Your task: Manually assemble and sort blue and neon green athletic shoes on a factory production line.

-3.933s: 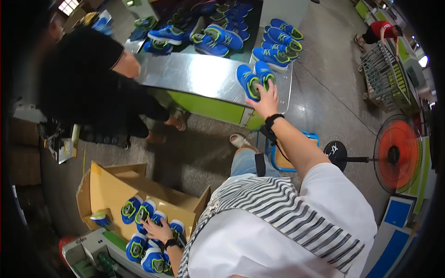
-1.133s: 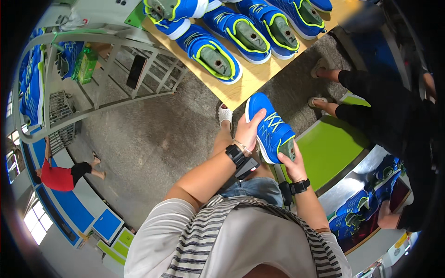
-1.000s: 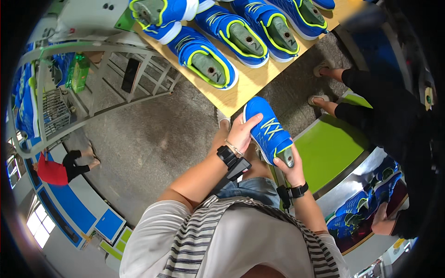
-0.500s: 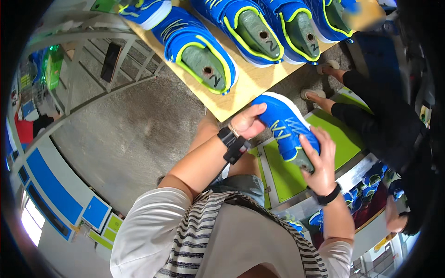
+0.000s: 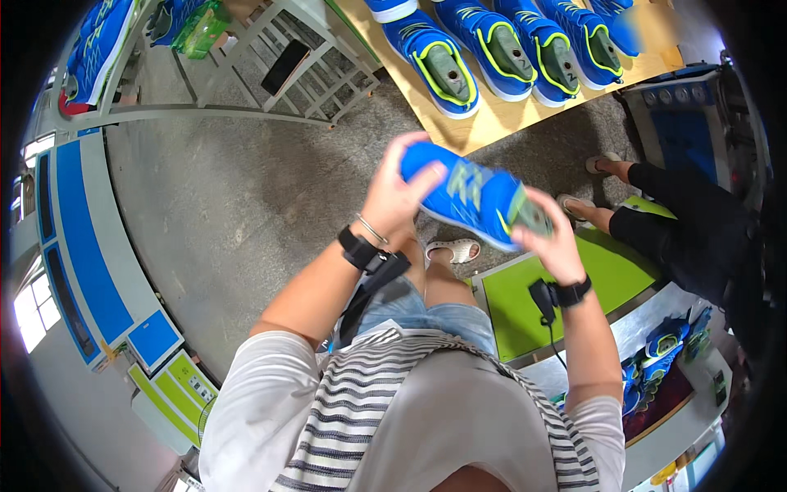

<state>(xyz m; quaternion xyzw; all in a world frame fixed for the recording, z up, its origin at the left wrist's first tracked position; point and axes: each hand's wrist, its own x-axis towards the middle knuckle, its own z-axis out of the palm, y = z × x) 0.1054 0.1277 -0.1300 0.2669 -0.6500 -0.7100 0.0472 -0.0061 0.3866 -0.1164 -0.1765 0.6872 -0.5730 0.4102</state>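
Between my two hands I hold a blue sneaker (image 5: 461, 190) with yellow-green laces and collar, a pale sole and a grey-green shoe last (image 5: 533, 216) inside it. My left hand (image 5: 402, 184) grips the toe end, its thumb across the upper. At the heel, the fingers of my right hand (image 5: 553, 238) wrap round the collar and the last. The shoe is tilted and slightly blurred. Beyond it, several matching blue sneakers (image 5: 438, 66) stand in a row on a wooden table (image 5: 484, 131), each with a last in it.
A metal rack (image 5: 213, 107) with a dark phone-like slab (image 5: 285, 67) stands at the upper left. To the right, a person in black (image 5: 689, 221) is close to a green-panelled machine (image 5: 525, 303). More blue shoes (image 5: 656, 361) lie at the lower right.
The sneaker has swung left and turned so its toe points to the upper left. My left hand has shifted onto the toe from its side. The view has turned leftward.
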